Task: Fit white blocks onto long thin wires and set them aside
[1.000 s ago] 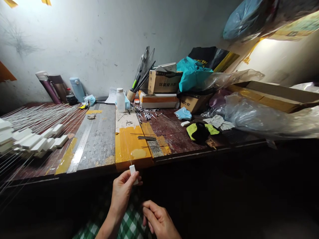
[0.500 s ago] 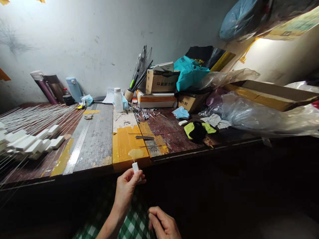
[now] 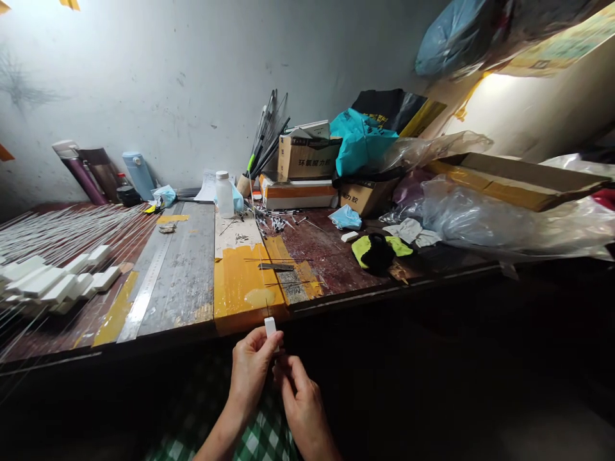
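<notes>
Head view: our left hand [image 3: 250, 371] has its fingers clenched on the white block [image 3: 271, 327], thumb on the near face. Block is roughly upright, just off the front edge of the bench [image 3: 331, 282], with a thin rod [image 3: 267, 308] sticking up from its top end. Our right hand [image 3: 302, 397] is just below and beside it, thumb and index finger drawn together near the block's lower end; can't tell if those fingers grip anything.

Ahead of the block we see orange tape [image 3: 235, 275] over the bench edge, carrying a yellowish puddle [image 3: 259, 297]. Flat dark strip [image 3: 275, 267] lies right of that, between dark thin rods. Metal ruler [image 3: 144, 301] is on the grey board [image 3: 185, 275] to the left; pile of white blocks [image 3: 57, 285] with long thin rods beyond it. White bottle [image 3: 223, 195] stands behind the tape; black-and-yellow cloth [image 3: 377, 253] lies off right.
</notes>
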Demonstrator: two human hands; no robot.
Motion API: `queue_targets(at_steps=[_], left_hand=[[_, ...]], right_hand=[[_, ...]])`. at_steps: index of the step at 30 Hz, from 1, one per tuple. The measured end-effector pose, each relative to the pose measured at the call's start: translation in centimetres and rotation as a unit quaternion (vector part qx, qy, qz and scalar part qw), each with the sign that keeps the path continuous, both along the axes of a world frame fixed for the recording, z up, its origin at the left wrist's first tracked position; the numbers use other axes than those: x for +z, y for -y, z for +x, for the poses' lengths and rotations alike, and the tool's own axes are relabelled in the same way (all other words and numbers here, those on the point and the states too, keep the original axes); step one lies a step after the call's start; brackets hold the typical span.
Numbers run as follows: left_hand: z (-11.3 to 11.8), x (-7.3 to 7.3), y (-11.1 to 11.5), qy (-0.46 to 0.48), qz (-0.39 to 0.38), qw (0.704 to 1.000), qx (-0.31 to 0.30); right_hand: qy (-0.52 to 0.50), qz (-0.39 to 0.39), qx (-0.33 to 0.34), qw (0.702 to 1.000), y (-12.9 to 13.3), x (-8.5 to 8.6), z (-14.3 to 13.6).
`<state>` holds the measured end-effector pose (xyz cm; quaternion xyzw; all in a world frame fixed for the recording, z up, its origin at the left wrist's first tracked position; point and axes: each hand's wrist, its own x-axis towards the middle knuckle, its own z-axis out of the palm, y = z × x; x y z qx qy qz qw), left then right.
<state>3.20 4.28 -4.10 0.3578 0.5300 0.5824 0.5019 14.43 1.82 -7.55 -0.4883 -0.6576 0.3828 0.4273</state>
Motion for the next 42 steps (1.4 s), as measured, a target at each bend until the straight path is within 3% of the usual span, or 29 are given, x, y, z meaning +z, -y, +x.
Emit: queue_targets(at_steps=[15, 25, 33, 38, 42], left_hand=[[-2.8, 0.3, 1.0, 0.017, -0.029, 0.998, 0.05], [-3.5, 0.9, 1.7, 0.04, -0.029, 0.997, 0.066], [-2.8, 2.2, 2.4, 0.088, -0.086, 0.991, 0.043], [-2.2, 2.6, 2.6, 0.092, -0.083, 0.992, 0.029], [-2.1, 2.5, 2.5, 0.09, -0.075, 0.993, 0.025]], right_hand=[[0.024, -0.047, 0.114, 0.992, -0.4, 2.0, -2.1], [0.0, -0.037, 0.093, 0.995, 0.1, 2.1, -2.6], [-0.049, -0.164, 0.183, 0.968, 1.0, 3.1, -1.0], [-0.069, -0.206, 0.149, 0.965, 1.5, 2.9, -0.5], [-0.067, -0.197, 0.137, 0.968, 1.4, 3.1, -0.3]])
